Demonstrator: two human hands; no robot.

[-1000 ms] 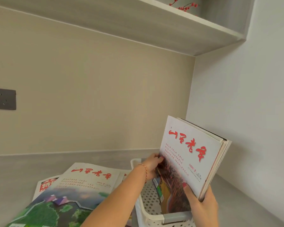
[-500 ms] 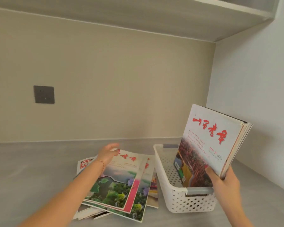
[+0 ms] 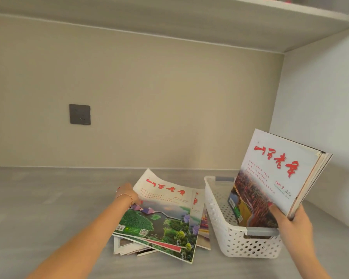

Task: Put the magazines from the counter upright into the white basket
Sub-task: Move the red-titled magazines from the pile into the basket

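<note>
A white perforated basket (image 3: 226,236) stands on the grey counter at the right. Inside it several magazines (image 3: 270,178) with red titles stand upright, leaning right; my right hand (image 3: 290,224) grips their lower right edge. Left of the basket lies a fanned pile of magazines (image 3: 161,216). The top one, with a green landscape cover, is lifted at its far left edge, where my left hand (image 3: 127,193) grips it, fingers partly hidden beneath the cover.
The grey counter (image 3: 48,198) runs left and forward. A dark wall socket (image 3: 79,114) sits on the beige back wall. A shelf (image 3: 210,21) hangs overhead, and a white side wall (image 3: 320,97) closes the right.
My left hand left the upright magazines, crossed to the pile on the counter and took the top magazine's edge, raising it. My right hand still holds the upright stack. The view pulled back.
</note>
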